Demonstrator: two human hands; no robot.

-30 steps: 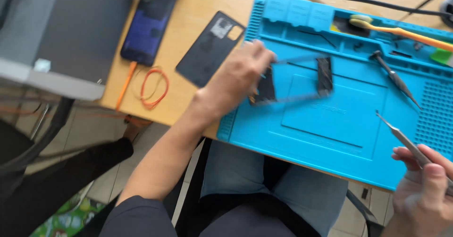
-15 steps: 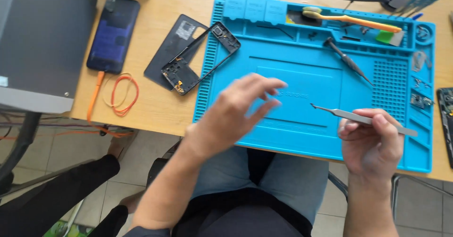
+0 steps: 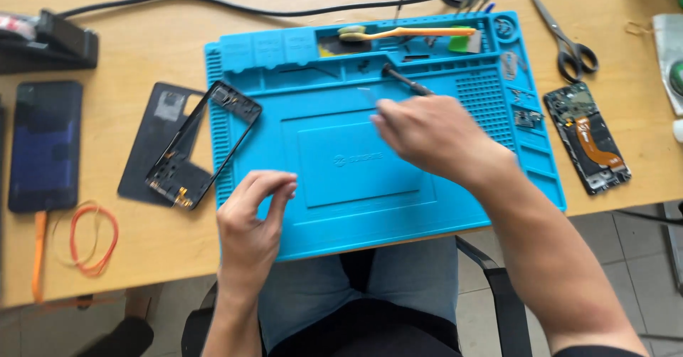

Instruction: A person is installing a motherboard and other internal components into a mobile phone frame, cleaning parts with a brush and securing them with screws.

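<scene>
**Both hands over the blue mat, tweezers blurred**

Right hand (image 3: 434, 140) hovers over the upper middle of the blue mat (image 3: 356, 208), fingers bunched together. A thin pale streak at the fingertips looks like the tweezers (image 3: 368, 95), motion-blurred, so can't tell the grip for sure. Just past the hand, a dark-handled screwdriver (image 3: 405, 81) lies on the mat.

Left hand (image 3: 252, 218) sits at the mat's lower left edge, thumb and forefinger curled toward each other in a pinch; whether anything small sits between them is too fine to see.

Phone frame (image 3: 203, 144) lies tilted across the mat's left edge, partly on the dark back cover (image 3: 153, 140), which rests on the tabletop (image 3: 142, 257).

Elsewhere:
- Toothbrush (image 3: 405, 33) in the mat's top tray.
- Scissors (image 3: 565, 37) and a circuit board (image 3: 587, 136) on the tabletop right of the mat.
- Dark phone (image 3: 43, 144) far left, orange rubber band (image 3: 92, 240) below it.
- Black cable (image 3: 235, 5) runs along the top.
</scene>
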